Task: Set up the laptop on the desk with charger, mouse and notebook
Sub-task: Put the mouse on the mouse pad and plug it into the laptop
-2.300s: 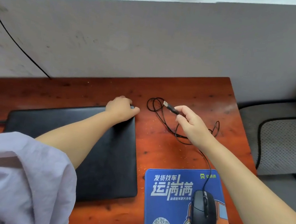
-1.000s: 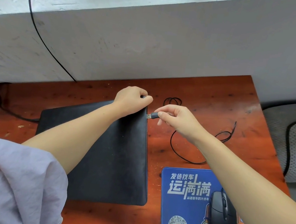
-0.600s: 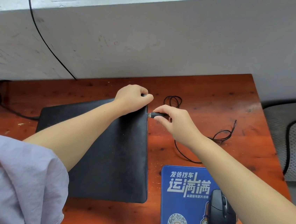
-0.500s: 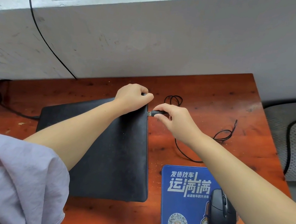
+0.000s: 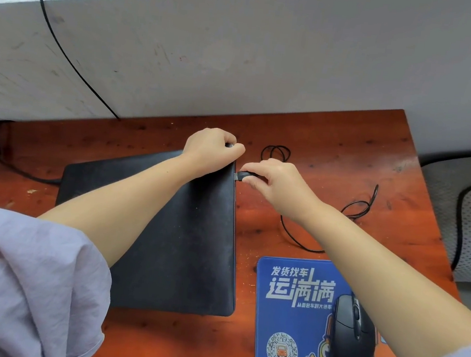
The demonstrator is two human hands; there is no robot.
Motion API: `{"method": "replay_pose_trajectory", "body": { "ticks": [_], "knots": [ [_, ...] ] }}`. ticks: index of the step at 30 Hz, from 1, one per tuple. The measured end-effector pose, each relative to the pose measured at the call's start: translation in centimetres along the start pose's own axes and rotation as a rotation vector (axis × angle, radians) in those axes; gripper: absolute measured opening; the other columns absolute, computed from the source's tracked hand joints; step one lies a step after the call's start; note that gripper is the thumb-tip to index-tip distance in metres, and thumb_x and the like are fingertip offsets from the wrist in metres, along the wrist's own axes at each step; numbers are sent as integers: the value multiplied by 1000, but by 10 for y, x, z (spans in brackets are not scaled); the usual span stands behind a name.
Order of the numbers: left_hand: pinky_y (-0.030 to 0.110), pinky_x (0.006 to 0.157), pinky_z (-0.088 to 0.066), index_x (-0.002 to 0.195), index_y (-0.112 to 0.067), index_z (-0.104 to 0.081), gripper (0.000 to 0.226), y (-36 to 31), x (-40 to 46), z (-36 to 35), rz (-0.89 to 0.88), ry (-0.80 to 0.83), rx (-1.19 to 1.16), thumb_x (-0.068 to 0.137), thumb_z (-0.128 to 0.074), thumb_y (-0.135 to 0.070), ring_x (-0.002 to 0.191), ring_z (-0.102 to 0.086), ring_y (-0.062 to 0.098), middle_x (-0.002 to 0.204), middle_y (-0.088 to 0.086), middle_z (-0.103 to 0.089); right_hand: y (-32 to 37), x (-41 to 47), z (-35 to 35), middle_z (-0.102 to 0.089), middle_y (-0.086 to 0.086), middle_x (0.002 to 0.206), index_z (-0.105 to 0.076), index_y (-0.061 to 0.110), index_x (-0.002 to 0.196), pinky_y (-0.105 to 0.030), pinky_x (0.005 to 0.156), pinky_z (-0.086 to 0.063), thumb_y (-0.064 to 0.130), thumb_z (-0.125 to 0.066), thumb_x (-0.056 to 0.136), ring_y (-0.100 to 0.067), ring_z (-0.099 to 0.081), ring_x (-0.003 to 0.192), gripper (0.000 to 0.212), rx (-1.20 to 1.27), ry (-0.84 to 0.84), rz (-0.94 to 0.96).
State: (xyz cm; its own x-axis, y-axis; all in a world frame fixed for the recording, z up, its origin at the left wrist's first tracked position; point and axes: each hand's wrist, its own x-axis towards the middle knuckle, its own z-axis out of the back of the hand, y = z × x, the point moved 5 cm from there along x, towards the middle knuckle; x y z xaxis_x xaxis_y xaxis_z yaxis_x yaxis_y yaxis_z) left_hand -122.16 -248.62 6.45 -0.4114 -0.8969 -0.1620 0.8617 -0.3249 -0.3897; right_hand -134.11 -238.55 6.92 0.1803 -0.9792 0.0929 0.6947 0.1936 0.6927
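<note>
Desk (image 5: 334, 136), red-brown wood. Closed laptop (image 5: 182, 231) lies flat on it; mouse pad (image 5: 288, 300) just beside its right edge, mouse (image 5: 352, 339) resting on the pad. Mouse cable (image 5: 303, 240) trails loose across the desk behind. My left hand (image 5: 211, 151) is clamped over the laptop's far right corner, bracing it. My right hand (image 5: 277, 182) pinches the USB plug (image 5: 242, 175), its tip at the laptop's side edge. Step: connecting the mouse. Whether it is seated, I can't tell. Next: push straight in, level. No notebook in view.
</note>
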Motion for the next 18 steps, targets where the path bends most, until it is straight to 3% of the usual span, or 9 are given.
{"method": "replay_pose_trajectory", "body": {
  "ticks": [7, 10, 12, 18],
  "knots": [
    [29, 47, -26, 52, -16, -36, 26, 2, 4, 1, 13, -20, 0, 67, -40, -36, 49, -29, 19, 46, 2, -30, -2, 2, -6, -70, -8, 92, -67, 14, 111, -11, 72, -28, 24, -62, 87, -5, -43, 78, 27, 43, -69, -37],
    [29, 48, -28, 53, -16, -42, 27, 4, 6, -6, 32, 15, 7, 69, -42, -37, 51, -35, 20, 47, 2, -36, -9, 3, -10, -62, -1, 86, -66, 17, 114, -24, 75, -37, 27, -60, 88, -18, -54, 87, 29, -44, -13, -69],
    [28, 49, -30, 56, -17, -48, 26, 5, 7, -15, 43, 56, 22, 73, -45, -36, 55, -41, 22, 49, 1, -41, -13, 5, -15, -62, -5, 95, -65, 17, 114, -33, 80, -40, 28, -58, 89, -25, -53, 96, 28, -137, 40, -70],
    [27, 50, -27, 50, -19, -40, 33, 10, 9, -47, 76, 141, -16, 80, -47, -31, 69, -45, 21, 54, -5, -45, -32, 6, -34, -60, -4, 112, -63, 22, 116, -38, 88, -37, 31, -52, 91, -25, -48, 107, 28, -271, 149, -129]
  ]
}}
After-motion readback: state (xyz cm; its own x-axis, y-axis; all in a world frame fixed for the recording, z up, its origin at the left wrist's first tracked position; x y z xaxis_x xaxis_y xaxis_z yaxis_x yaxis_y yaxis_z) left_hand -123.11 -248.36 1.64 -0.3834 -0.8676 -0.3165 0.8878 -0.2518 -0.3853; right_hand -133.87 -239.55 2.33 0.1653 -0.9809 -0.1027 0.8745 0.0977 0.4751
